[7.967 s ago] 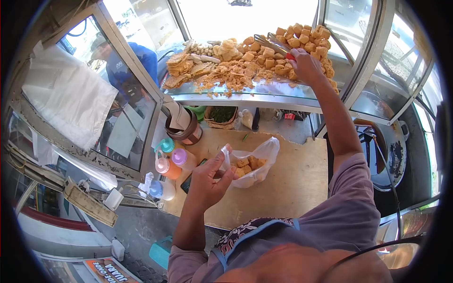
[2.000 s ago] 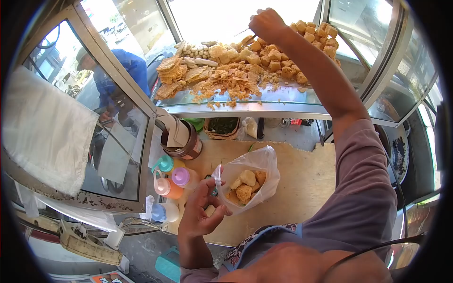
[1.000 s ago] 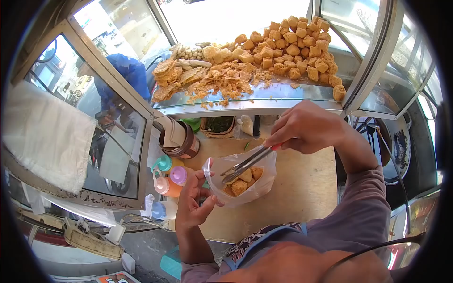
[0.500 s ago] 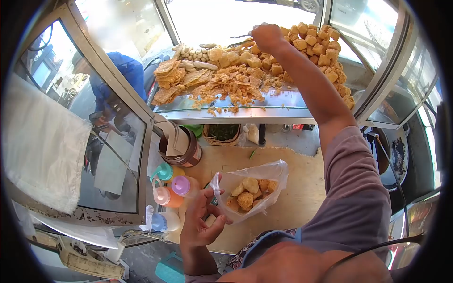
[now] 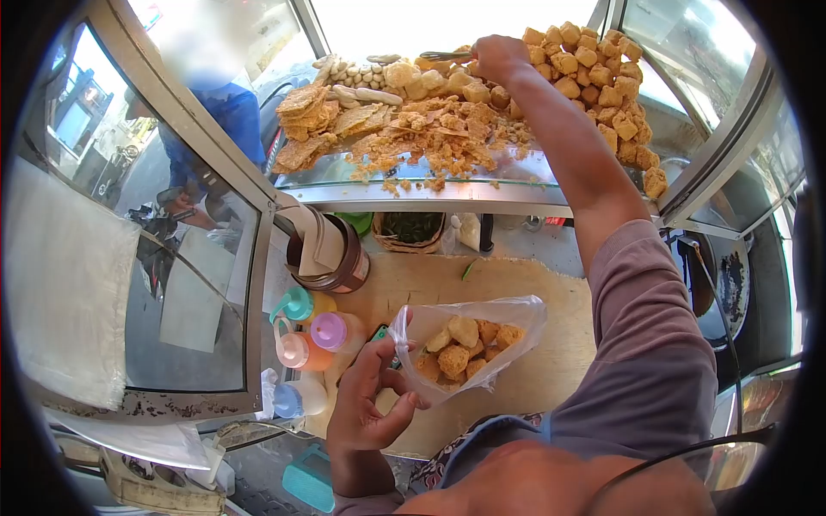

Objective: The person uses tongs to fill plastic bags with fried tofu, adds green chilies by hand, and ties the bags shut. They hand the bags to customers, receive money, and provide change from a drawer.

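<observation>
My left hand (image 5: 372, 400) is at the left rim of a clear plastic bag (image 5: 519, 320), pinching it between fingers and thumb. The bag gapes open, with several golden fried pieces (image 5: 454, 359) inside. Stretched far forward, my right hand (image 5: 501, 58) grips metal tongs (image 5: 446, 56) over the back of the display shelf. The tongs point left, above pale fried pieces (image 5: 422, 84); whether their tips hold anything is too small to tell. Right of that hand rises a heap of fried cubes (image 5: 594, 77). Flat fritters (image 5: 305, 120) and crumbly batter bits (image 5: 443, 133) lie nearer me.
Squeeze bottles (image 5: 335, 334) stand left of the bag on the wooden board (image 5: 551, 344). Behind them is a brown container (image 5: 348, 267), beside a leaf-filled basket (image 5: 409, 232). Glass panels frame the shelf. A pan (image 5: 723, 284) sits at right. A person in blue (image 5: 219, 120) is outside, left.
My right hand has shifted slightly further back with the tongs, which now lie more level. My left hand keeps its hold on the bag. The camera view has shifted a little.
</observation>
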The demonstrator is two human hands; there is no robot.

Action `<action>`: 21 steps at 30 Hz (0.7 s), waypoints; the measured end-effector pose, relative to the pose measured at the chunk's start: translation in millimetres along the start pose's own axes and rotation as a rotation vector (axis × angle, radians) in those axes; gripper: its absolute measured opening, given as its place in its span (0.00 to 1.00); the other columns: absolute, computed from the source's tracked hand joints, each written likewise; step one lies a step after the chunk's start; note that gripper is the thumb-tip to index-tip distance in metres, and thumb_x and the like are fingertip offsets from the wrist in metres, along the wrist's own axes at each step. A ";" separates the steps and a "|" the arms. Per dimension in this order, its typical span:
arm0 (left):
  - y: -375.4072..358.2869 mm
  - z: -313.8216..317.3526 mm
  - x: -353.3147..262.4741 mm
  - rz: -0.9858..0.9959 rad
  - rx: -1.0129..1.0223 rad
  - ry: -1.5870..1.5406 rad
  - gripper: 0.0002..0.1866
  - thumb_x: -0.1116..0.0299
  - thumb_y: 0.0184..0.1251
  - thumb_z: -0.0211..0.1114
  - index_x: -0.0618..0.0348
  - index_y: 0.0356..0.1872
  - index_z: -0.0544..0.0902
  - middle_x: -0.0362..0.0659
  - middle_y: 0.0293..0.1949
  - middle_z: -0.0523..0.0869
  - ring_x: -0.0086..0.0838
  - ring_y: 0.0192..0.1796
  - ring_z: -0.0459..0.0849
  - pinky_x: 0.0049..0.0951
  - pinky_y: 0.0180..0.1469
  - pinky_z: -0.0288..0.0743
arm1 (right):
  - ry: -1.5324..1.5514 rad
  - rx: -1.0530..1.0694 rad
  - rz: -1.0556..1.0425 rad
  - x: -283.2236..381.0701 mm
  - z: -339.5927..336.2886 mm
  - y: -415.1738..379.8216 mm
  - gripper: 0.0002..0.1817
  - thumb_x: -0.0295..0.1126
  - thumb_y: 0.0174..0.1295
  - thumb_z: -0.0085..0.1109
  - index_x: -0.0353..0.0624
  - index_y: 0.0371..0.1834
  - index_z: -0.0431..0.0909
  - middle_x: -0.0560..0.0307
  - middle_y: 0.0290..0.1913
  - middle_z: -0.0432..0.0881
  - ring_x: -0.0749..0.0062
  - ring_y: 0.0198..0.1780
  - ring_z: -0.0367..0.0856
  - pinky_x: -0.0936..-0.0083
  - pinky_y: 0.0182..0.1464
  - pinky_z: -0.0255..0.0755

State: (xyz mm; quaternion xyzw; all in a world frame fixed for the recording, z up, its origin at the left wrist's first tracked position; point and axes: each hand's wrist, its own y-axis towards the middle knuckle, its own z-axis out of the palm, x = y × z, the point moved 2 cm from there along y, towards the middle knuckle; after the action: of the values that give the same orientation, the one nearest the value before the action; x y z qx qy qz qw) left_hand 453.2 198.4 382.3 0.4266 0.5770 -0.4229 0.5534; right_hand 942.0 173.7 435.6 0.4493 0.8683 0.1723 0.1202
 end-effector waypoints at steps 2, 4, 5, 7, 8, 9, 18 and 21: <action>0.0 -0.3 2.6 0.030 0.005 0.014 0.30 0.81 0.50 0.59 0.72 0.59 0.66 0.58 0.67 0.66 0.24 0.33 0.84 0.19 0.35 0.76 | 0.116 -0.030 0.087 -15.4 5.1 -0.4 0.13 0.34 0.57 0.57 0.56 0.44 0.85 0.57 0.39 0.86 0.63 0.40 0.85 0.70 0.42 0.78; 2.6 1.1 3.5 0.083 0.002 0.023 0.30 0.81 0.51 0.58 0.72 0.59 0.65 0.57 0.67 0.66 0.24 0.34 0.84 0.19 0.35 0.76 | 0.220 -0.126 0.141 -33.3 11.9 -3.0 0.15 0.38 0.58 0.58 0.62 0.49 0.85 0.59 0.36 0.87 0.67 0.34 0.85 0.71 0.39 0.77; 4.0 1.7 2.4 0.073 -0.001 0.023 0.30 0.80 0.50 0.58 0.72 0.59 0.66 0.58 0.68 0.65 0.24 0.35 0.84 0.20 0.36 0.77 | 0.302 -0.097 0.139 -40.3 6.6 -8.7 0.16 0.38 0.58 0.59 0.61 0.51 0.84 0.59 0.36 0.87 0.70 0.32 0.84 0.71 0.37 0.77; 5.4 3.3 0.3 0.036 -0.017 0.010 0.31 0.77 0.48 0.59 0.71 0.58 0.66 0.60 0.70 0.62 0.26 0.37 0.85 0.23 0.38 0.79 | 0.462 -0.013 0.126 -53.5 -19.7 -27.3 0.19 0.38 0.57 0.62 0.60 0.54 0.82 0.59 0.34 0.87 0.75 0.27 0.82 0.73 0.35 0.76; 5.7 3.0 0.1 0.049 -0.011 0.012 0.30 0.78 0.49 0.58 0.70 0.58 0.66 0.58 0.69 0.64 0.25 0.36 0.85 0.22 0.37 0.78 | 0.653 -0.001 0.026 -62.7 -26.2 -42.3 0.20 0.37 0.56 0.64 0.56 0.55 0.82 0.59 0.33 0.86 0.79 0.26 0.79 0.74 0.34 0.75; 6.9 1.2 1.0 0.056 -0.011 0.011 0.30 0.80 0.50 0.58 0.70 0.59 0.66 0.56 0.67 0.66 0.24 0.36 0.85 0.21 0.35 0.77 | 0.849 0.022 -0.072 -71.3 -33.5 -59.2 0.21 0.36 0.55 0.66 0.52 0.55 0.82 0.59 0.32 0.86 0.83 0.24 0.77 0.75 0.33 0.74; -8.4 8.2 4.1 0.078 -0.054 0.024 0.32 0.80 0.46 0.57 0.70 0.59 0.67 0.51 0.56 0.77 0.21 0.35 0.81 0.19 0.33 0.73 | 1.027 0.413 -0.732 -53.6 -143.2 -285.4 0.21 0.13 0.49 0.60 0.36 0.49 0.83 0.48 0.39 0.85 0.66 0.39 0.83 0.76 0.40 0.75; -21.7 18.6 2.3 0.120 -0.046 0.065 0.33 0.80 0.43 0.57 0.72 0.59 0.68 0.50 0.55 0.78 0.22 0.35 0.81 0.20 0.33 0.73 | 0.911 0.393 -0.780 -47.8 -147.9 -311.3 0.20 0.14 0.49 0.60 0.38 0.48 0.83 0.47 0.37 0.84 0.64 0.36 0.83 0.74 0.37 0.75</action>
State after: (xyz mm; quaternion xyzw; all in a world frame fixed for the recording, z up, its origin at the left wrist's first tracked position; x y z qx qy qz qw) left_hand 437.5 174.6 379.8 0.4611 0.5776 -0.3614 0.5685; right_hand 685.3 -61.0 446.3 -0.0053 0.9478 0.1269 -0.2925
